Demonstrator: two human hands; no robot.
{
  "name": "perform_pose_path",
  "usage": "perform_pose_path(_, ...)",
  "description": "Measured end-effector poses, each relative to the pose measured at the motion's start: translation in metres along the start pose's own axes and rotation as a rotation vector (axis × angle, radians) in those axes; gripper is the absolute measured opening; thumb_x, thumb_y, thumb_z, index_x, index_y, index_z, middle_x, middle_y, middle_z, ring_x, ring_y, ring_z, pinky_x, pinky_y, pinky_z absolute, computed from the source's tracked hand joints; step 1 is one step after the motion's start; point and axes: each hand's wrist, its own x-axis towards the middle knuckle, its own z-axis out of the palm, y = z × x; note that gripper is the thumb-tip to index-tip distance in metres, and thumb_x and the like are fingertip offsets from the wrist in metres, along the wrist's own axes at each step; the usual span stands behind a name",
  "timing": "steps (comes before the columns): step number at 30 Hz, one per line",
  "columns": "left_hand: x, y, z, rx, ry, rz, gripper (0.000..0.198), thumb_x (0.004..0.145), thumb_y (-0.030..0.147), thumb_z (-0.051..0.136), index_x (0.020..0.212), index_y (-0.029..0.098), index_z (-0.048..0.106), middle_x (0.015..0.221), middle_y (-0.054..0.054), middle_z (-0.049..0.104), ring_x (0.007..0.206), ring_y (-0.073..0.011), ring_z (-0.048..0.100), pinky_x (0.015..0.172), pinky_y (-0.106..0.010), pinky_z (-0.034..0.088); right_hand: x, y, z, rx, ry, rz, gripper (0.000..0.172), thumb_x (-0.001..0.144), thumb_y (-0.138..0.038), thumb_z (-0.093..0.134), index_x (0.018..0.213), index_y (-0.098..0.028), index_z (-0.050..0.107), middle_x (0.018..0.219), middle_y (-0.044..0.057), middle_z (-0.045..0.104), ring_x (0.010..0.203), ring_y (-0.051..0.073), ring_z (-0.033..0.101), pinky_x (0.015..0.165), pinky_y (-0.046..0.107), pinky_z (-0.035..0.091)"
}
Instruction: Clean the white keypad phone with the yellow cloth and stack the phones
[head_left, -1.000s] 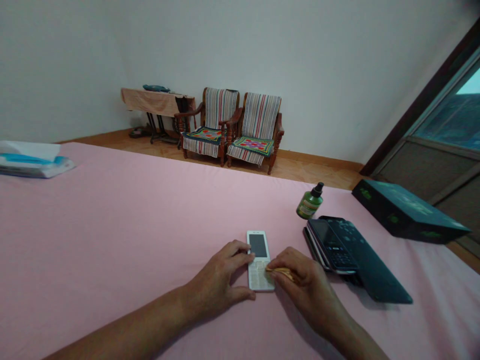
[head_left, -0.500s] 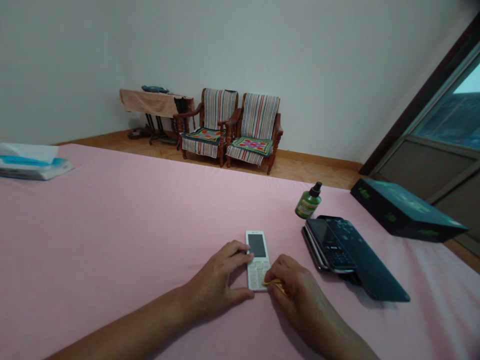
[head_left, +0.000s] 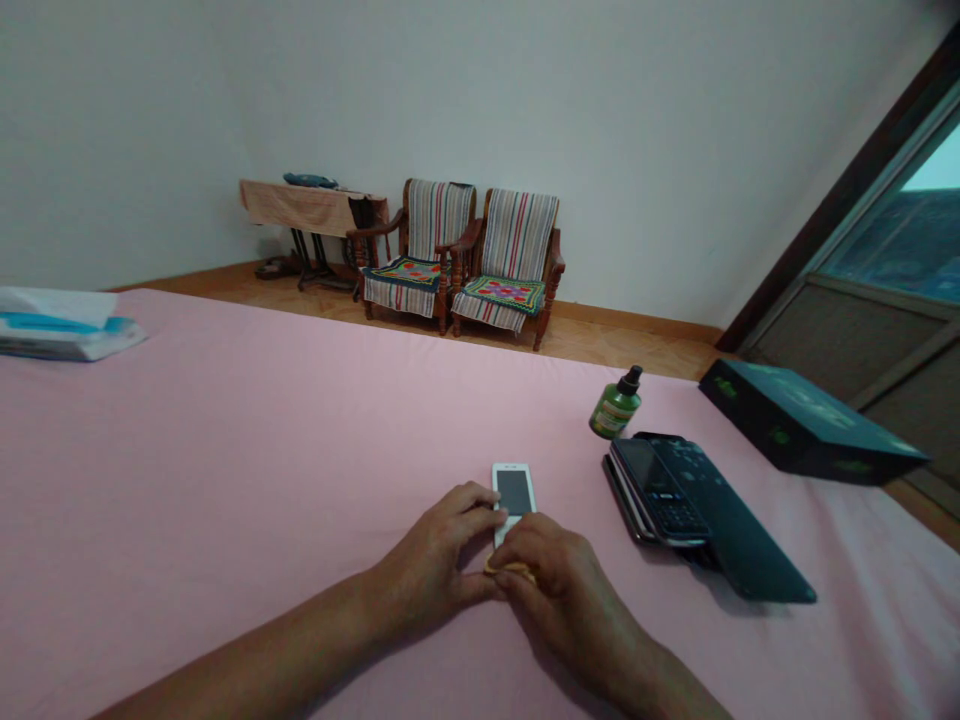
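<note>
A white keypad mobile phone (head_left: 514, 492) lies face up on the pink sheet, its grey screen showing and most of its keys hidden by my right hand. My left hand (head_left: 435, 550) holds the phone along its left edge, fingertips beside the screen and thumb near the lower end. Pinched in my right hand (head_left: 559, 570) is a folded yellowish cloth (head_left: 517, 570), pressed at the lower left of the keypad. Most of the cloth is hidden in the fingers.
Right of my hands, a dark keypad phone (head_left: 664, 490) is stacked beside a long dark flat panel (head_left: 742, 525). Behind them stand a green spray bottle (head_left: 615, 405) and a black box (head_left: 810, 415). A wipes pack (head_left: 67, 335) lies far left. Two armchairs (head_left: 502, 260) stand beyond the sheet.
My right hand with the cloth has moved left across the lower keypad, from the right edge toward my left thumb. My left hand and the phone have stayed in place.
</note>
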Motion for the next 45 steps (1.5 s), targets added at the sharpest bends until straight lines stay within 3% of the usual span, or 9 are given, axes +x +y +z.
perform_pose_path(5, -0.001, 0.000, -0.001, 0.006, -0.007, 0.007, 0.054, 0.067, 0.026, 0.083, 0.116, 0.023, 0.061, 0.120, -0.007, 0.054, 0.113, -0.0237, 0.052, 0.098, -0.036, 0.044, 0.004, 0.015, -0.012, -0.043, 0.085, -0.014, 0.017, 0.087, -0.004, 0.051, 0.083, -0.018, 0.061, 0.083, 0.002, 0.058, 0.080, 0.016, 0.054, 0.069, 0.027, 0.040)
perform_pose_path(19, -0.001, -0.001, 0.000, -0.004, -0.003, 0.001, 0.055, 0.067, 0.028, 0.083, 0.117, 0.023, 0.061, 0.119, -0.008, 0.055, 0.112, -0.0248, 0.053, 0.098, -0.038, 0.044, 0.000, 0.000, -0.007, -0.299, -0.078, 0.031, 0.022, 0.086, -0.002, 0.049, 0.078, -0.018, 0.063, 0.086, 0.006, 0.060, 0.080, 0.019, 0.052, 0.069, 0.029, 0.038)
perform_pose_path(26, -0.001, -0.004, 0.001, -0.006, 0.020, 0.031, 0.052, 0.070, 0.031, 0.081, 0.118, 0.022, 0.061, 0.119, -0.010, 0.056, 0.112, -0.0254, 0.054, 0.097, -0.038, 0.045, -0.010, -0.010, -0.017, -0.203, -0.160, 0.047, 0.021, 0.079, 0.000, 0.054, 0.074, -0.020, 0.061, 0.086, 0.002, 0.063, 0.081, 0.018, 0.056, 0.073, 0.030, 0.039)
perform_pose_path(32, -0.001, -0.001, 0.001, 0.012, 0.016, -0.004, 0.058, 0.063, 0.021, 0.084, 0.116, 0.023, 0.062, 0.119, -0.008, 0.056, 0.111, -0.0251, 0.054, 0.097, -0.038, 0.045, -0.001, 0.016, -0.028, -0.096, 0.128, 0.081, 0.014, 0.085, -0.010, 0.053, 0.084, -0.018, 0.064, 0.081, 0.003, 0.060, 0.076, 0.017, 0.057, 0.067, 0.028, 0.043)
perform_pose_path(35, 0.000, 0.001, 0.000, 0.008, 0.010, -0.012, 0.057, 0.064, 0.020, 0.084, 0.116, 0.024, 0.062, 0.119, -0.007, 0.056, 0.111, -0.0254, 0.054, 0.098, -0.039, 0.045, 0.004, 0.027, -0.023, -0.090, 0.157, 0.083, 0.011, 0.085, -0.012, 0.055, 0.086, -0.018, 0.064, 0.081, 0.004, 0.061, 0.076, 0.017, 0.058, 0.067, 0.028, 0.044)
perform_pose_path(39, 0.000, 0.000, -0.001, 0.026, 0.007, -0.007, 0.056, 0.065, 0.023, 0.083, 0.116, 0.023, 0.061, 0.121, -0.008, 0.055, 0.113, -0.0259, 0.054, 0.098, -0.040, 0.045, 0.005, 0.030, -0.018, -0.121, 0.085, 0.061, 0.013, 0.085, -0.009, 0.055, 0.083, -0.018, 0.064, 0.081, 0.003, 0.058, 0.078, 0.017, 0.057, 0.068, 0.028, 0.043)
perform_pose_path(45, -0.002, -0.002, 0.000, 0.023, 0.008, -0.004, 0.057, 0.065, 0.024, 0.084, 0.117, 0.021, 0.061, 0.122, -0.009, 0.055, 0.114, -0.0247, 0.053, 0.099, -0.038, 0.044, 0.000, 0.015, -0.021, -0.186, -0.040, 0.139, 0.019, 0.081, 0.000, 0.053, 0.077, -0.016, 0.063, 0.083, 0.004, 0.056, 0.080, 0.017, 0.056, 0.068, 0.027, 0.041)
